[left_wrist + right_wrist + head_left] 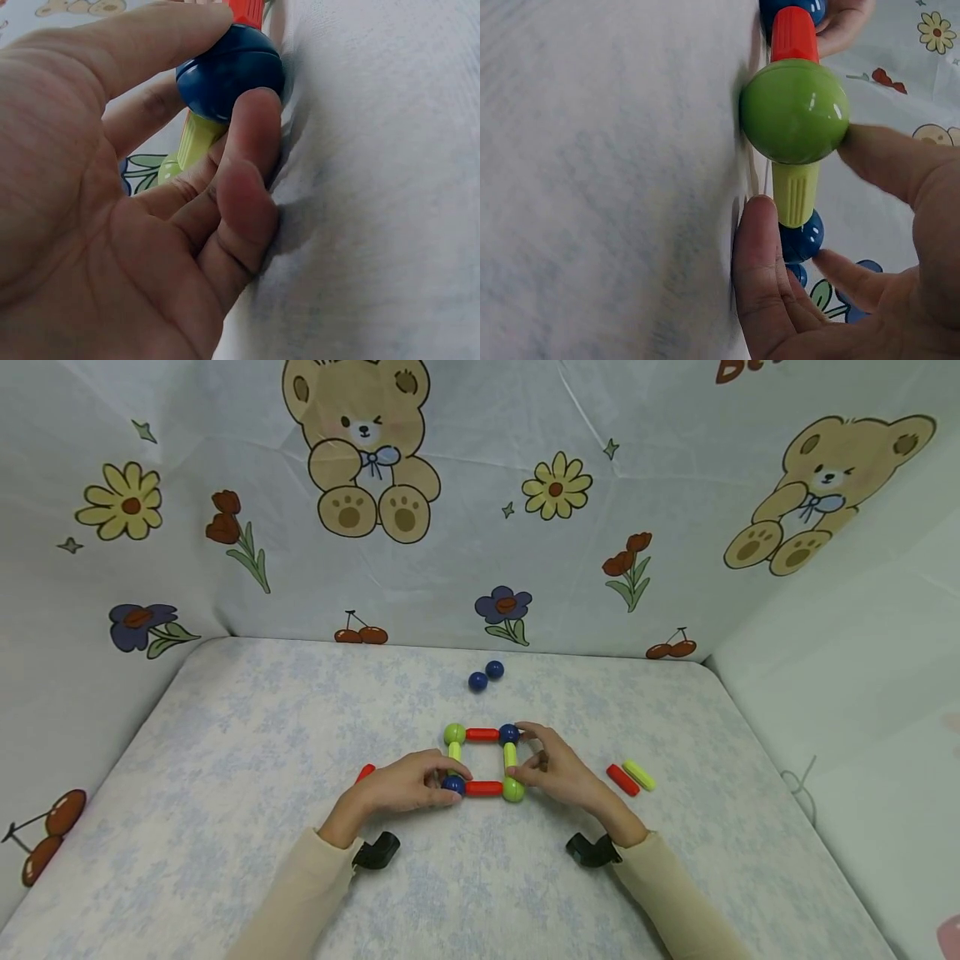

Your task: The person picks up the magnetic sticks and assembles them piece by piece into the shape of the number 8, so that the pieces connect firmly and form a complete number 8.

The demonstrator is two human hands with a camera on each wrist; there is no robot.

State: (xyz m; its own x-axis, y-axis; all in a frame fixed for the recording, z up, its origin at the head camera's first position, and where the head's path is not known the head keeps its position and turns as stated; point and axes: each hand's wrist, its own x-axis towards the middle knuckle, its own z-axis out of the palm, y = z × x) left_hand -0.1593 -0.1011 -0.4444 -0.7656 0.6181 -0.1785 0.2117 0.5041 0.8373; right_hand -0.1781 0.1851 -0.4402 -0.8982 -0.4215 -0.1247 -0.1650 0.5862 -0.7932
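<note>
A flat square of toy building rods and balls lies on the table, with a red near rod [483, 788] and a red far rod [483, 735]. Yellow-green rods form its sides. My left hand [408, 781] pinches the near-left blue ball [229, 79] between thumb and fingers. At the right side, my right hand [558, 772] holds the square: its thumb touches the near green ball [795, 112], and a finger reaches the far blue ball [509, 733]. The far-left corner is another green ball [454, 734].
Two loose blue balls [486, 676] lie beyond the square. A red rod [623, 780] and a yellow-green rod [639, 775] lie to the right. Another red rod [365, 772] is partly hidden by the left hand. Printed cloth walls [480, 560] border the table.
</note>
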